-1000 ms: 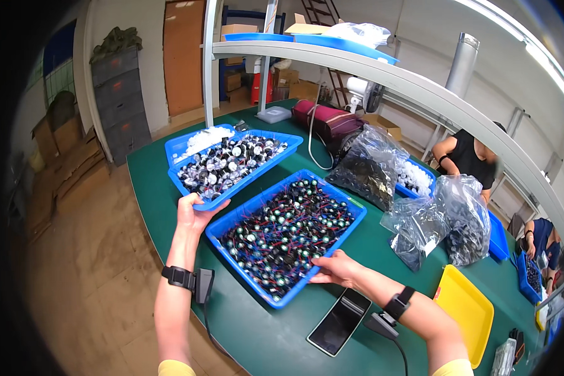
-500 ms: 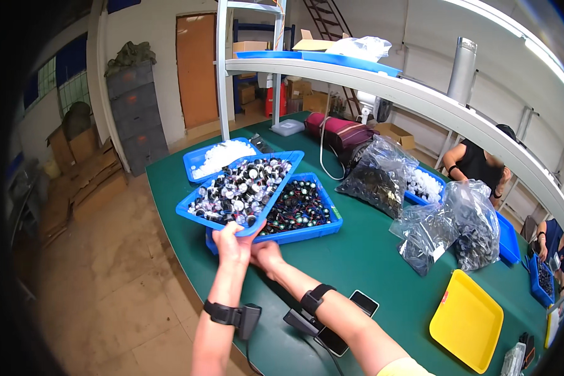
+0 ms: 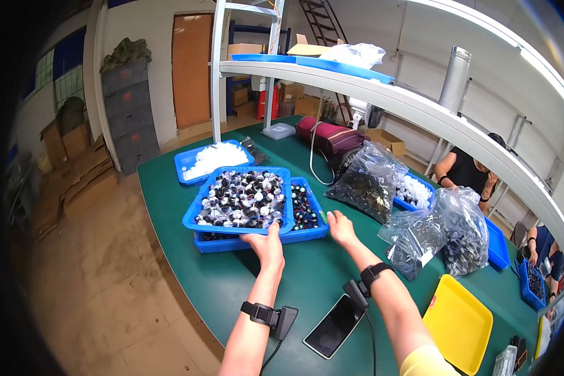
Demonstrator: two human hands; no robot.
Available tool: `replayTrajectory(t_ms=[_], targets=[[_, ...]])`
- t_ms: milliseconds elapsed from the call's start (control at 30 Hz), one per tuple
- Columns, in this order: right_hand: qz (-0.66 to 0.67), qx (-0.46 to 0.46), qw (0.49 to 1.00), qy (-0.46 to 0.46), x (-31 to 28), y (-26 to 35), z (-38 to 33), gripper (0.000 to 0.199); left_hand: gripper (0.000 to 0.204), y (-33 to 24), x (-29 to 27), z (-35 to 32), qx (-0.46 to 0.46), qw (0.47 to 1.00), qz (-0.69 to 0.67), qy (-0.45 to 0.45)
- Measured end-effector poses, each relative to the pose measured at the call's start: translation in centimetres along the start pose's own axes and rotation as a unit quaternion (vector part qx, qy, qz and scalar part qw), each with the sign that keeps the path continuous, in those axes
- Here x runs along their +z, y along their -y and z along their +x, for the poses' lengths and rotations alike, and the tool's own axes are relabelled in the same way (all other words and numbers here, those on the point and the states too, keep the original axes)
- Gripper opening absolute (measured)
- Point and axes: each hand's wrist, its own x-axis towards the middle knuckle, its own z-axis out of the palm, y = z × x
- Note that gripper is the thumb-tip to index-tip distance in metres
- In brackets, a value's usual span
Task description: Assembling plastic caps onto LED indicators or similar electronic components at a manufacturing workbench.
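Note:
A blue tray (image 3: 286, 220) full of small black and white parts sits askew on top of a second blue tray (image 3: 313, 233) that holds dark parts. My left hand (image 3: 266, 244) grips the near rim of the upper tray, thumb on top. My right hand (image 3: 341, 227) lies on the green table (image 3: 307, 282) with its fingers at the near right corner of the lower tray, holding nothing. Both wrists wear black bands with small devices.
Behind the stack is a blue tray of white parts (image 3: 191, 160). Clear bags of dark parts (image 3: 370, 182) and a maroon bag (image 3: 332, 138) lie to the right, a yellow tray (image 3: 457, 323) and a phone (image 3: 335, 326) nearer. A person (image 3: 470, 172) sits at the far right.
The tray of black and white parts has come from behind onto the tray of dark parts. My left hand shifted from the lower tray's side to the upper tray's near rim.

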Motion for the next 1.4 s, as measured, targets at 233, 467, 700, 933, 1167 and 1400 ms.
replayTrajectory(t_ms=[233, 467, 700, 933, 1167, 1400], targets=[[0.065, 0.143, 0.981, 0.112, 0.7, 1.1, 1.1, 0.025, 0.020, -4.7, -1.7, -1.6, -0.230, 0.961, 0.094, 0.122], [0.265, 0.300, 0.879, 0.260, 0.5, 2.5, -4.9, 0.024, 0.021, -6.8, -5.0, 0.9, -0.354, 0.919, 0.122, 0.127], [0.319, 0.348, 0.831, 0.296, 1.0, 6.4, -9.0, 0.015, 0.012, -8.0, -8.9, 4.4, -0.347, 0.921, 0.144, 0.099], [0.317, 0.358, 0.786, 0.392, 0.7, 7.6, -9.2, 0.036, 0.019, -6.8, -8.8, 4.6, -0.200, 0.948, 0.237, 0.072], [0.436, 0.338, 0.777, 0.303, 3.3, 8.9, -12.3, 0.028, 0.023, -8.4, -9.2, 2.9, -0.164, 0.942, 0.271, 0.110], [0.421, 0.329, 0.773, 0.342, 5.7, 11.4, -12.8, 0.034, 0.014, -9.4, -10.6, 4.5, -0.160, 0.948, 0.244, 0.124]])
